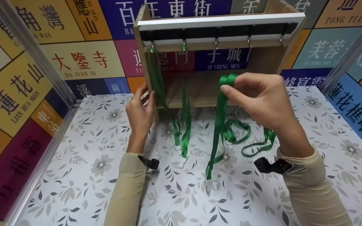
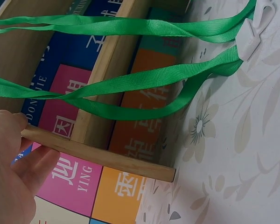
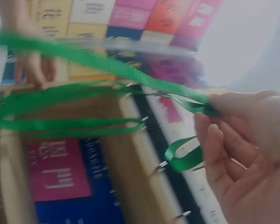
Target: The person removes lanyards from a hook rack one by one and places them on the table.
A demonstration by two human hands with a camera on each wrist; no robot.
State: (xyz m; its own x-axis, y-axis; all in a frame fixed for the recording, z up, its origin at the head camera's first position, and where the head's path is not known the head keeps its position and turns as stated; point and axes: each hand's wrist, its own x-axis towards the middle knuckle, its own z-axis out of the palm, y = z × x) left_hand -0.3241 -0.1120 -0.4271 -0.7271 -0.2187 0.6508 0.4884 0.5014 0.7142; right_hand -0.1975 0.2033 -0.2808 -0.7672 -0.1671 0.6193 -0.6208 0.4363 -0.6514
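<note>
A green lanyard (image 1: 220, 116) dangles from my right hand (image 1: 264, 100), its upper loop pinched between thumb and fingers in front of the wooden rack (image 1: 289, 53). Its lower end reaches down near the patterned tabletop. At the rack's left side panel, my left hand (image 1: 140, 108) grips the edge, fingers and thumb on either face of the wood (image 2: 116, 158). Two more green lanyards hang from the two leftmost hooks: one on the far left (image 1: 157, 75), the other beside it (image 1: 185, 110). White clips (image 2: 247, 39) show at their lower ends in the left wrist view.
The three hooks (image 1: 216, 44) to the right bear nothing. Further green lanyards lie on the table right of centre, one coiled (image 1: 247, 135) and one looped (image 1: 256, 153). Colourful sign-printed panels (image 1: 83, 59) stand behind and at both sides, with a metal post (image 1: 39, 47) at left.
</note>
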